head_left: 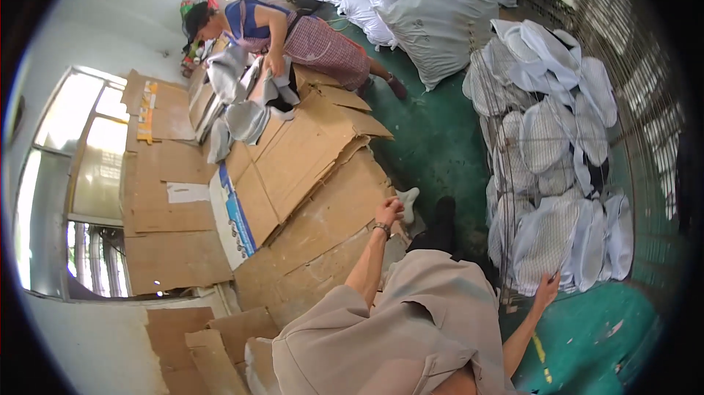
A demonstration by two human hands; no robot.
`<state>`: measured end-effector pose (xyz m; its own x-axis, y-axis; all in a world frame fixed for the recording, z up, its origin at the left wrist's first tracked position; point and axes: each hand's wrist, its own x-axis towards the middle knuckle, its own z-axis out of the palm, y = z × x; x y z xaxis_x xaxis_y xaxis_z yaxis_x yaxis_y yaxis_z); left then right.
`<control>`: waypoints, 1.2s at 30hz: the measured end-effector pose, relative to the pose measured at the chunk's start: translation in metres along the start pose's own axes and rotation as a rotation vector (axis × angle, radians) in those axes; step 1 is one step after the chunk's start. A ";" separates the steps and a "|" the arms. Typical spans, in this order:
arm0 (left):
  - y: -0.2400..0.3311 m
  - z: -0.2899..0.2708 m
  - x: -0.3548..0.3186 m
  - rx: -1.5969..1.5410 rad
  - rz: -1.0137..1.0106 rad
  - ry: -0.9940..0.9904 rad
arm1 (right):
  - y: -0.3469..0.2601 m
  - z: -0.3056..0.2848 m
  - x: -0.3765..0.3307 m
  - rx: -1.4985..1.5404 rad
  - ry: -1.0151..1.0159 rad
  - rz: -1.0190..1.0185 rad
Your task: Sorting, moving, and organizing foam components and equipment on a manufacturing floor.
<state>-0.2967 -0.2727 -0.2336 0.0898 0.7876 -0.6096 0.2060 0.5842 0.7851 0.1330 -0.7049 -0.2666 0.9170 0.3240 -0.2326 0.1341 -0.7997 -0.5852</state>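
White fabric pieces (546, 138) lie stacked within the wire cage (622, 138) at right; the right hand (546, 291) meets the nearest stack's edge, its grip unclear; the left hand (389, 210) curls beside the cardboard-covered table (330, 211), whether pinching anything I cannot tell.

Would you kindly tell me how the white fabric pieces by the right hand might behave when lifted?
The white fabric pieces would probably flop, as they droop and curve over one another. Each is likely light for its size, given its thin edges. They may slump if pushed, since they overlap unevenly.
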 end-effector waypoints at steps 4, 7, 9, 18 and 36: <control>0.024 -0.048 0.052 -0.392 0.104 0.289 | -0.012 -0.001 -0.008 -0.201 0.216 0.010; 0.047 -0.081 0.085 -0.474 0.127 0.418 | -0.040 -0.013 -0.022 -0.423 0.343 -0.106; 0.061 -0.139 0.113 -0.465 0.199 0.568 | -0.076 -0.004 -0.030 -0.385 0.278 -0.184; 0.156 -0.371 0.272 -0.148 0.298 1.047 | -0.187 0.078 -0.045 -0.211 -0.446 -0.260; 0.142 -0.520 0.391 -0.204 0.377 1.243 | -0.302 0.147 -0.030 -0.312 -0.837 0.156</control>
<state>-0.7396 0.2197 -0.3033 -0.8646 0.4976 0.0703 0.2059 0.2230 0.9528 0.0095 -0.3989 -0.1973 0.3772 0.3643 -0.8515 0.2383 -0.9266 -0.2909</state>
